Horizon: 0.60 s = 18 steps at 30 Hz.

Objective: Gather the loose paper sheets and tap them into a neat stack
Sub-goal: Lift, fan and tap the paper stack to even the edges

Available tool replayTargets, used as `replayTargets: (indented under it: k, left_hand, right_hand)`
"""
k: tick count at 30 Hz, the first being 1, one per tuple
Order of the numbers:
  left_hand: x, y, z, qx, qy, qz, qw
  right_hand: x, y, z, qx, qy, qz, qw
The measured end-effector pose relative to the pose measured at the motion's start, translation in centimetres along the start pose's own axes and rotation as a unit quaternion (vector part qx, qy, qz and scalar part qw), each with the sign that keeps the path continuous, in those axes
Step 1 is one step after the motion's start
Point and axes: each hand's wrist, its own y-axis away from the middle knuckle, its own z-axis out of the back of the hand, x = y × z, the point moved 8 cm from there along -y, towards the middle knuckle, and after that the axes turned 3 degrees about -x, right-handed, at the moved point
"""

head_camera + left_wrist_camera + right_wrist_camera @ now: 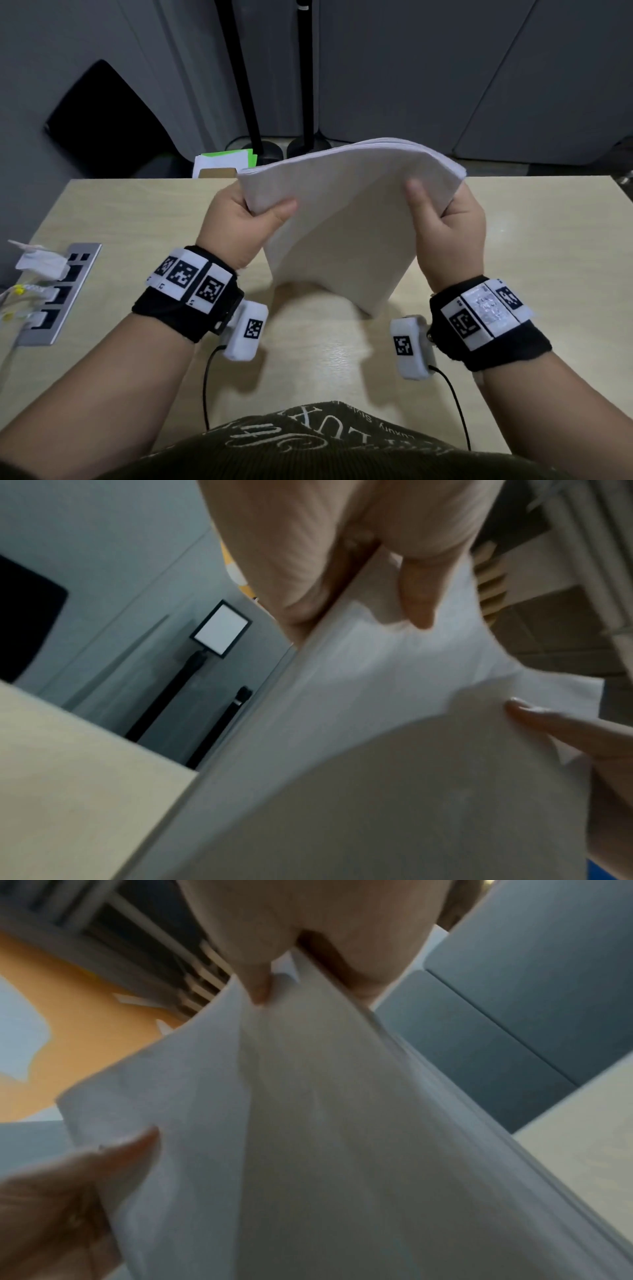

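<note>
A: Head view, nearest first: dark green top with pale lettering (308, 442) at the bottom edge, then both forearms with black wristbands carrying marker tags (191, 281).

B: Hands?

A: Left hand (239, 222) clamps the left edge of the paper stack (342, 233), thumb on the near face, fingers behind. Right hand (448, 229) clamps the right edge the same way, thumb pointing up on the near face.

B: Stack position?

A: Held upright over the light wooden table (137, 212), roughly mid-table. Bottom corner is close to the surface; contact I can't tell. The top edge bows away from the person, sheet edges fanned a little at the top right.

B: Anything else on the table?

A: Metal socket strip (68, 294) at the left edge with white plugs in it. Two black poles (274, 85) on bases behind the far edge, white and green papers (222, 161) beside them.

B: Left wrist view?

A: Blurry. Left hand (308, 547) at the top pinches the stack (377, 750), thumb (416, 593) pressed on the sheet. The right thumb (548, 723) comes in from the right edge. Table corner (68, 777) lower left.

B: Right wrist?

A: Also blurred. Right hand (308, 934) grips the stack (325, 1123) from above, thumb tip (260, 988) on the paper. The left hand (68, 1191) is at the lower left, on the opposite edge. Sheet edges show as layered lines down the right side.
</note>
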Motion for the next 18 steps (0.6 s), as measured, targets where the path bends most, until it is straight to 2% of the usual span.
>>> replayTargets:
  k: [2, 4, 6, 9, 12, 15, 18]
  left_hand:
    - [2.5, 0.4, -0.8, 0.044, -0.03, 0.071, 0.996]
    - [3.2, 0.7, -1.1, 0.039, -0.084, 0.092, 0.991]
    - [2.5, 0.5, -0.5, -0.016, -0.093, 0.071, 0.993]
    - [0.2, -0.1, 0.6, -0.07, -0.051, 0.009, 0.996]
    - [-0.1, -0.5, 0.7, -0.036, 0.009, 0.001, 0.999]
    - [1.8, -0.5, -0.2, 0.015, 0.015, 0.066, 0.998]
    - [3.3, -0.3, -0.5, 0.005, -0.033, 0.105, 0.994]
  right_hand:
    - [-2.4, 0.5, -1.1, 0.059, 0.019, -0.071, 0.996]
    - [-3.5, 1.1, -1.7, 0.091, 0.063, -0.087, 0.99]
    - [-3.0, 0.9, -1.5, 0.078, 0.074, -0.063, 0.992]
    - [-1.1, 0.2, -0.3, 0.02, 0.013, -0.026, 0.999]
    - [-1.1, -0.6, -0.2, 0.03, -0.029, -0.026, 0.999]
    - [-3.4, -0.4, -1.6, 0.102, 0.023, -0.074, 0.992]
    - [-5.0, 0.1, -2.5, 0.131, 0.065, -0.098, 0.984]
